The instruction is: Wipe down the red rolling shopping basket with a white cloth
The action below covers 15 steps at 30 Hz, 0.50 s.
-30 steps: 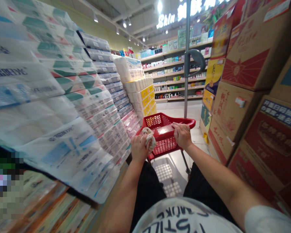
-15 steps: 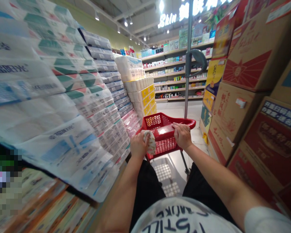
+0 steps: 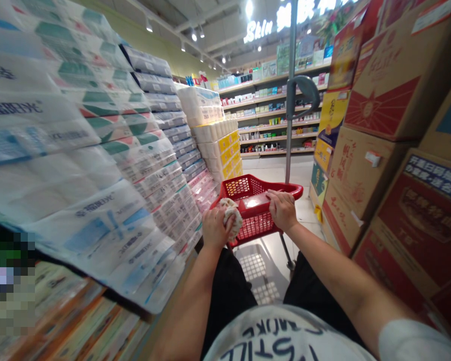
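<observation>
A red plastic shopping cart [image 3: 258, 226] with a mesh basket stands right in front of me. My left hand [image 3: 213, 226] is closed around a crumpled, pale patterned cloth [image 3: 236, 226] at the left end of the cart's handle. On the right part of the same handle, my right hand [image 3: 284, 211] rests with its fingers curled over the red bar. A flat pale panel [image 3: 255, 200] shows on the handle between the two hands. The palm sides of both hands are hidden.
Tall stacks of wrapped tissue packs [image 3: 135, 140] line the left. Cardboard cartons [image 3: 383, 100] are piled on the right. A grey metal pole [image 3: 289, 145] with a hooked fitting rises beyond the cart. Stocked shelves [image 3: 270, 115] stand at the aisle's far end.
The cloth in my left hand has shifted and bunched up differently, as the left hand turned slightly. My right hand and the cart look the same.
</observation>
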### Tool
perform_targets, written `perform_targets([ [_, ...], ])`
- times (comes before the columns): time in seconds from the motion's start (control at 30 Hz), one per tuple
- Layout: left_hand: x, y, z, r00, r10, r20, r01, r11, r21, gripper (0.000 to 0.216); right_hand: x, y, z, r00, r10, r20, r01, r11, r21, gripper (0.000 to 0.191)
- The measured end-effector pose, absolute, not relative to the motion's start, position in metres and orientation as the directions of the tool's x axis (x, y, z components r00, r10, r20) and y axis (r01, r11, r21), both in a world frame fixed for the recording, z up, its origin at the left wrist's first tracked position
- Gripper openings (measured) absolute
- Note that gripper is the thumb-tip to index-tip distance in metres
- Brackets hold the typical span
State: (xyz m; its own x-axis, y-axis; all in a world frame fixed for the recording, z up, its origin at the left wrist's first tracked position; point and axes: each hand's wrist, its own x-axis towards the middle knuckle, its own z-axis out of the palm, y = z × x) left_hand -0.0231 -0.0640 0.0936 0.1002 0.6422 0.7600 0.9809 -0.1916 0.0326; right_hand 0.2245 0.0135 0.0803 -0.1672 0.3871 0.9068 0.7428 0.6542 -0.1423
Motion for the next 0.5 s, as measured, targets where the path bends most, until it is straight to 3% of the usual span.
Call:
perform_targets([
  [0.5, -0.0203, -0.0656, 0.0956, 0.084, 0.646, 0.759, 0.985, -0.169, 0.035, 0.033, 0.224, 0.0128, 0.0805, -0.159, 0.385, 0.909, 0.74, 0.656, -0.148, 0.03],
])
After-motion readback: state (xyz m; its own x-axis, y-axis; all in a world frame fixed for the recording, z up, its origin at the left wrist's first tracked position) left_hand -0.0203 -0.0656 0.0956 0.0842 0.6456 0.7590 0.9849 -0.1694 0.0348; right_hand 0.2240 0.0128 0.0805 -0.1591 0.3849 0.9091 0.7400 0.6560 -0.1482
